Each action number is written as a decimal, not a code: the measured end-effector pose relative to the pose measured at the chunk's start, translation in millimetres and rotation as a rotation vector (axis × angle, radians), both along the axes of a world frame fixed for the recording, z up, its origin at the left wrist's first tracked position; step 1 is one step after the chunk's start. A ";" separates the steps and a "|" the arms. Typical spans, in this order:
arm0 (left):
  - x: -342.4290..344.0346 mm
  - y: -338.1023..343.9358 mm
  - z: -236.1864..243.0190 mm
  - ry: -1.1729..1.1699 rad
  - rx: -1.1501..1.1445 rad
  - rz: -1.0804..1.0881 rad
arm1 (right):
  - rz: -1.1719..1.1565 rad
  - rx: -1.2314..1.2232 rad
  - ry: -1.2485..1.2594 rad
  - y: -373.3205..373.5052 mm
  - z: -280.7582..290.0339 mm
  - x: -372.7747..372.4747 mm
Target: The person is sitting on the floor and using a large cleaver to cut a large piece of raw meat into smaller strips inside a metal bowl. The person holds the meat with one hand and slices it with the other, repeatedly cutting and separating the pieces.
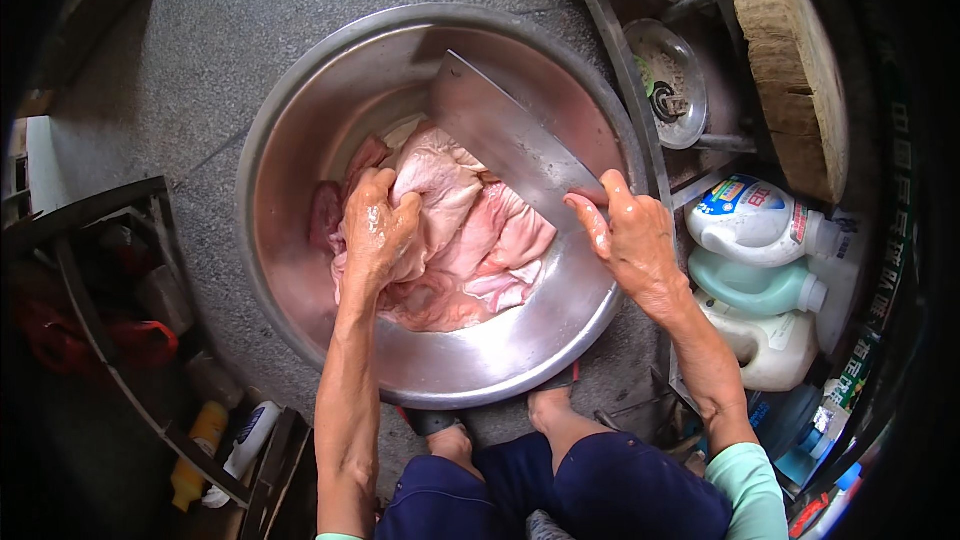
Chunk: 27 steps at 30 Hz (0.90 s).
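Near the middle of the frame, a large metal basin [480, 370] is seen on the grey floor [270, 20]. Inside it, toward the basin's left and centre, a heap of raw meat [455, 215] with pale, wet skin is placed. By the right hand [636, 240], at the right side of the basin, a wide knife [500, 130] is held firmly at its handle end, and its blade is pointed to the upper left, above the meat. The left hand [378, 232] is laid on the left part of the meat, with thumb and fingers bent; whether a piece is gripped between them cannot be told. At the upper right, a thick wooden block [790, 70] is stood on its edge. Below it, a white bottle [752, 220] and a green bottle [750, 280] are stacked on their sides. At the lower edge, dark blue shorts [610, 485] are seen.
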<state>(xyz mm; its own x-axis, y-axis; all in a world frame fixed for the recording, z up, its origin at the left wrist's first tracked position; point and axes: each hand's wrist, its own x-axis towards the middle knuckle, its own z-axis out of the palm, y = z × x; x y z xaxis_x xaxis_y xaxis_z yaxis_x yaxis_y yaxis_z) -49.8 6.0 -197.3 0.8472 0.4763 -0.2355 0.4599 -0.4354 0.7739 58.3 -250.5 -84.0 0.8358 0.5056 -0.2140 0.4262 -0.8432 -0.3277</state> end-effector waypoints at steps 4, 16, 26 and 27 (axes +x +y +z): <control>0.7 0.9 9.6 0.154 -0.739 0.225 | -0.049 0.130 0.090 -2.5 1.8 -4.5; -27.1 -10.8 -11.0 -0.106 -1.714 0.679 | -0.015 0.046 0.226 11.5 -6.0 -19.2; -20.9 -22.2 13.3 -0.337 -1.658 0.741 | 0.041 0.054 0.198 11.4 -12.3 -22.6; -21.0 -23.2 13.4 -0.356 -1.681 0.750 | 0.046 0.036 0.199 10.0 -13.7 -23.8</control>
<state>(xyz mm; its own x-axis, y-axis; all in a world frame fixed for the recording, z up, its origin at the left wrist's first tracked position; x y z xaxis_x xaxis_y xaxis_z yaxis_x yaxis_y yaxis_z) -70.8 -17.3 -183.9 0.7073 0.2125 -0.6742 -0.0887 0.9729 0.2136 34.5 -240.4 -97.7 0.7548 0.5526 -0.3535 0.3879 -0.8105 -0.4389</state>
